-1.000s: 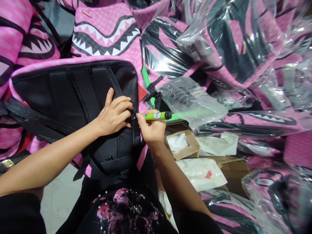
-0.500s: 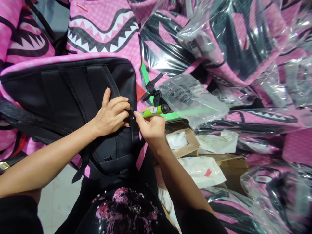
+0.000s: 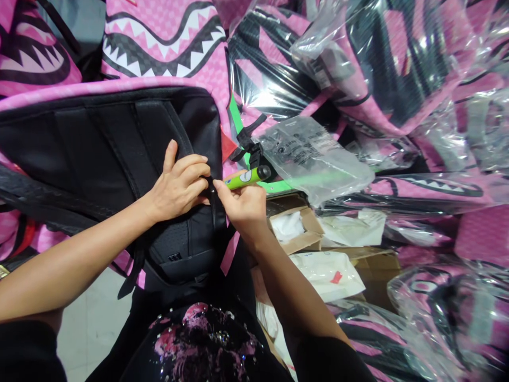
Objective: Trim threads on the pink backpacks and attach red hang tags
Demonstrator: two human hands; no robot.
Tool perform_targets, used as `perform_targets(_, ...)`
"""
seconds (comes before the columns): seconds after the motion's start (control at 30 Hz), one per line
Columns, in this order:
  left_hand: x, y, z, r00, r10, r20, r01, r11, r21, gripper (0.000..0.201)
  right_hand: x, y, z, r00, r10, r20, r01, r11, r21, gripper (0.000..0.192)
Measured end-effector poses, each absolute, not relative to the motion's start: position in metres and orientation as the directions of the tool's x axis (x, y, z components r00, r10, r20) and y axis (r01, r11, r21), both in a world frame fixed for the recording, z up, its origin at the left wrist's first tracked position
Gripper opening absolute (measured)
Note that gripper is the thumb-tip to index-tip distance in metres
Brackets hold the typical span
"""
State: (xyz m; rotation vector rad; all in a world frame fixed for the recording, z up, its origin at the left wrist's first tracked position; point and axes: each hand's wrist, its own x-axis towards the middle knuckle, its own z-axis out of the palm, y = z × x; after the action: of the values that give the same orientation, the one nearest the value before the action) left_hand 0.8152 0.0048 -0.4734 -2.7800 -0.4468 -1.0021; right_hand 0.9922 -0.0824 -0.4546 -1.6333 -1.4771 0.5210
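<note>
A pink and black backpack (image 3: pixel 99 143) lies back side up in front of me, its black padded panel and straps showing. At its right end, my left hand (image 3: pixel 181 183) has bent fingers gathered on the black fabric beside the edge seam, one finger raised. My right hand (image 3: pixel 244 204) is wrapped round a green marker pen (image 3: pixel 242 179) with a black end, which points up and right. Its thumb and fingertips are at the seam, close to the left fingertips. The pen's other end is hidden in the hand. A pink strap (image 3: pixel 230 253) hangs below the seam.
Behind lies another pink backpack (image 3: pixel 163 45) with a printed toothed mouth. To the right are a clear plastic bag (image 3: pixel 314 154), several plastic-wrapped backpacks (image 3: pixel 397 69), an open cardboard box (image 3: pixel 312 231) and white packets (image 3: pixel 330 276). Black straps with a buckle (image 3: pixel 250 146) lie beside the green edge.
The view has shifted slightly. Both hands stay at the seam in nearly the same pose, and the marker pen is still in my right hand.
</note>
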Motion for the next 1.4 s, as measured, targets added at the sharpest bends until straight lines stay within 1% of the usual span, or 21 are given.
perform_targets(0.03, 0.815, 0.005, -0.474, 0.735, 0.249, 0.63, 0.346, -0.937, -0.034, 0.018, 0.992, -0.082, -0.455, 0.219, 0.95, 0.222, 0.597, 0.049, -0.801, 0.037)
perform_targets(0.13, 0.816, 0.004, -0.474, 0.744, 0.341, 0.575, 0.371, -0.926, 0.068, 0.015, 0.993, -0.082, -0.455, 0.213, 0.95, 0.226, 0.593, 0.058, -0.803, 0.039)
perform_targets(0.17, 0.815, 0.004, -0.474, 0.745, 0.343, 0.572, 0.367, -0.927, 0.077, 0.015, 0.993, -0.081, -0.455, 0.211, 0.95, 0.232, 0.599, 0.061, -0.798, 0.04)
perform_targets(0.2, 0.815, 0.004, -0.474, 0.744, 0.325, 0.583, 0.36, -0.931, 0.06, 0.015, 0.993, -0.081, -0.455, 0.212, 0.949, 0.234, 0.608, 0.06, -0.791, 0.041)
perform_targets(0.27, 0.815, 0.004, -0.474, 0.746, 0.263, 0.612, 0.351, -0.936, -0.027, 0.017, 0.994, -0.081, -0.454, 0.207, 0.951, 0.229, 0.619, 0.054, -0.783, 0.041)
perform_targets(0.3, 0.815, 0.004, -0.474, 0.75, 0.251, 0.612, 0.361, -0.93, -0.062, 0.018, 0.994, -0.08, -0.454, 0.199, 0.955, 0.222, 0.62, 0.052, -0.783, 0.04)
perform_targets(0.33, 0.814, 0.004, -0.474, 0.757, 0.263, 0.597, 0.377, -0.924, -0.071, 0.018, 0.995, -0.08, -0.454, 0.196, 0.956, 0.217, 0.62, 0.051, -0.783, 0.039)
perform_targets(0.47, 0.814, 0.004, -0.475, 0.766, 0.354, 0.536, 0.411, -0.912, 0.016, 0.019, 0.995, -0.079, -0.455, 0.207, 0.953, 0.222, 0.619, 0.048, -0.784, 0.038)
perform_targets(0.67, 0.815, 0.004, -0.473, 0.766, 0.369, 0.527, 0.416, -0.909, 0.033, 0.021, 0.995, -0.08, -0.458, 0.237, 0.946, 0.222, 0.583, 0.044, -0.811, 0.036)
perform_targets(0.8, 0.816, 0.002, -0.476, 0.763, 0.461, 0.453, 0.46, -0.88, 0.121, 0.018, 0.996, -0.081, -0.46, 0.245, 0.948, 0.202, 0.532, 0.043, -0.845, 0.034)
perform_targets(0.87, 0.817, 0.0, -0.472, 0.772, 0.471, 0.428, 0.472, -0.874, 0.11, 0.017, 0.996, -0.082, -0.462, 0.252, 0.945, 0.21, 0.512, 0.054, -0.857, 0.03)
perform_targets(0.93, 0.819, 0.0, -0.46, 0.796, 0.432, 0.424, 0.458, -0.888, 0.047, 0.015, 0.995, -0.081, -0.464, 0.261, 0.941, 0.215, 0.496, 0.06, -0.867, 0.029)
perform_targets(0.97, 0.821, 0.0, -0.45, 0.825, 0.406, 0.394, 0.441, -0.898, 0.002, 0.015, 0.995, -0.081, -0.466, 0.277, 0.936, 0.215, 0.483, 0.057, -0.874, 0.029)
perform_targets(1.03, 0.826, 0.006, -0.426, 0.899, 0.347, 0.268, 0.382, -0.92, -0.088, 0.017, 0.995, -0.081, -0.469, 0.301, 0.93, 0.213, 0.44, 0.062, -0.896, 0.025)
perform_targets(1.1, 0.832, 0.015, -0.404, 0.944, 0.311, 0.11, 0.325, -0.935, -0.144, 0.023, 0.995, -0.082, -0.473, 0.309, 0.921, 0.238, 0.406, 0.098, -0.908, 0.022)
perform_targets(1.17, 0.838, 0.024, -0.385, 0.947, 0.319, 0.037, 0.321, -0.933, -0.16, 0.035, 0.995, -0.086, -0.474, 0.344, 0.903, 0.258, 0.374, 0.121, -0.92, 0.022)
perform_targets(1.27, 0.842, 0.02, -0.361, 0.928, 0.372, 0.009, 0.368, -0.914, -0.173, 0.049, 0.996, -0.101, -0.465, 0.395, 0.872, 0.291, 0.281, 0.187, -0.941, 0.022)
perform_targets(1.3, 0.841, 0.012, -0.351, 0.923, 0.384, -0.011, 0.375, -0.908, -0.188, 0.049, 0.996, -0.109, -0.458, 0.38, 0.86, 0.341, 0.283, 0.243, -0.928, 0.024)
perform_targets(1.33, 0.84, 0.0, -0.338, 0.92, 0.391, -0.026, 0.379, -0.903, -0.202, 0.048, 0.996, -0.117, -0.448, 0.355, 0.835, 0.421, 0.316, 0.316, -0.894, 0.026)
perform_targets(1.4, 0.833, -0.031, -0.308, 0.921, 0.389, -0.014, 0.378, -0.904, -0.201, 0.045, 0.997, -0.134, -0.422, 0.264, 0.753, 0.603, 0.436, 0.465, -0.771, 0.03)
